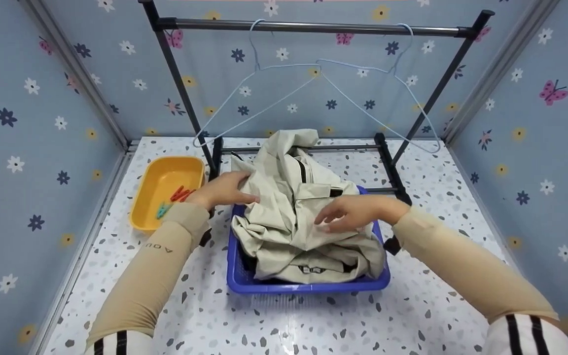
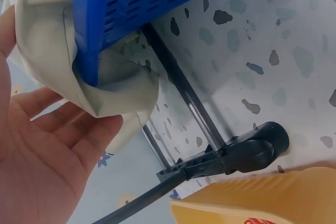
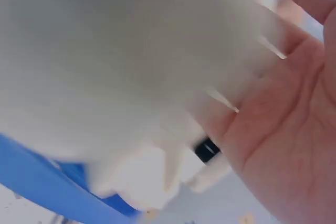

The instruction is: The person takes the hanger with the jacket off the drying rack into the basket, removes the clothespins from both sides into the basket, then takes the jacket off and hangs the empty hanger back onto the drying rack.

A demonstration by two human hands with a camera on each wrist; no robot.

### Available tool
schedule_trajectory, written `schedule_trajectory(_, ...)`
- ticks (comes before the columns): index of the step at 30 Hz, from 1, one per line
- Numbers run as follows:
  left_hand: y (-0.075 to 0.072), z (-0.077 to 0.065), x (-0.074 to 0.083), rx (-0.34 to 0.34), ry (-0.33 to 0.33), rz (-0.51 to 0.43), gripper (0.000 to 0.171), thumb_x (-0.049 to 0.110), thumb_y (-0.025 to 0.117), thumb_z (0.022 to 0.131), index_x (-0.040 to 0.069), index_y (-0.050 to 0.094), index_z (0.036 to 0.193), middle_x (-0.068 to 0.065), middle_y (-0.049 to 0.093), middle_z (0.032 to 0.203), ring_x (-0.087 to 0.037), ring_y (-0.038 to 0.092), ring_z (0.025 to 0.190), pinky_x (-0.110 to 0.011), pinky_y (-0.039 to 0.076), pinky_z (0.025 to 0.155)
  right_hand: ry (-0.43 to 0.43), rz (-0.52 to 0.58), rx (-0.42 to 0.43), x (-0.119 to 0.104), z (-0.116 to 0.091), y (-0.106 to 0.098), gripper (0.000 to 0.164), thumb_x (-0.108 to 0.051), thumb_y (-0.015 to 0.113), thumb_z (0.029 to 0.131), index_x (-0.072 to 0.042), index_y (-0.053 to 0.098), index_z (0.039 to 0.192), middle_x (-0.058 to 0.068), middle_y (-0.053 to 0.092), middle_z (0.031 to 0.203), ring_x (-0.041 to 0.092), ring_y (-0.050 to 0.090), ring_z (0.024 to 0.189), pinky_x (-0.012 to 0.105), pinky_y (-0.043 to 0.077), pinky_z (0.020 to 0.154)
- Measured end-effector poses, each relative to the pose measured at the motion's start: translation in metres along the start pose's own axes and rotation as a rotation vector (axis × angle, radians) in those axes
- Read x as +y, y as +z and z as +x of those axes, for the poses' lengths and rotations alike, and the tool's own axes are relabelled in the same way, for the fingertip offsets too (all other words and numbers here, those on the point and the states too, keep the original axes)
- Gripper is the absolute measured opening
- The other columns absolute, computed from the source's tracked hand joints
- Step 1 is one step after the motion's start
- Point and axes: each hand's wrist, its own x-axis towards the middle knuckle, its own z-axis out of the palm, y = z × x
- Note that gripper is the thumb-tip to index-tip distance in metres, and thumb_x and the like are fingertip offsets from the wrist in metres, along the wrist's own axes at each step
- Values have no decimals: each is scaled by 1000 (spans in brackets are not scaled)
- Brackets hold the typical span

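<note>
A crumpled beige garment (image 1: 284, 197) with black patches and a flap lies heaped in a blue plastic basket (image 1: 308, 287), some of it hanging past the rim. At its left side is my left hand (image 1: 222, 190), thumb and fingers apart. In the left wrist view the extended fingers of that hand (image 2: 58, 135) touch a fold draped over the basket's corner. My right hand (image 1: 350, 212) is over the garment's right part, fingers loosely bent. Blurred cloth hides the fingertips of this hand (image 3: 278, 124) in the right wrist view, where the thumb stands away from them.
Behind the basket stands a black clothes rack (image 1: 313, 26) with two light-blue hangers (image 1: 256, 71) on its bar. A yellow tray (image 1: 141, 197) holding red clothespins (image 1: 180, 193) and a teal clothespin (image 1: 162, 210) sits at the left. Flowered walls enclose the speckled surface.
</note>
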Motion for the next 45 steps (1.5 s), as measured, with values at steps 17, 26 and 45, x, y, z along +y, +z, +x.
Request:
schedule_trajectory(17, 3, 9, 1, -30, 3, -111, 95, 37, 86, 94, 1, 37, 167, -23, 46, 168, -39, 46, 155, -54, 39, 128, 261, 152, 621, 74, -4, -44, 36, -17, 68, 107, 7, 70, 133, 27, 75, 127, 42, 71, 119, 57, 56, 107)
schedule_trajectory(26, 10, 16, -2, -19, 1, -100, 83, 32, 85, 96, 6, 46, 164, -18, 61, 156, -34, 61, 140, -50, 49, 120, 358, 208, 555, 106, 15, -33, 50, -27, 70, 106, 8, 64, 142, 29, 70, 138, 43, 64, 132, 57, 49, 117)
schedule_trajectory(45, 11, 20, -1, 200, 78, -40, 19, 13, 77, 96, 6, 72, 80, 0, 57, 70, -18, 49, 67, -32, 41, 67, 406, 328, 633, 109, 34, -26, 32, -21, 72, 105, 4, 78, 125, 12, 79, 111, 10, 64, 89, 21, 52, 77)
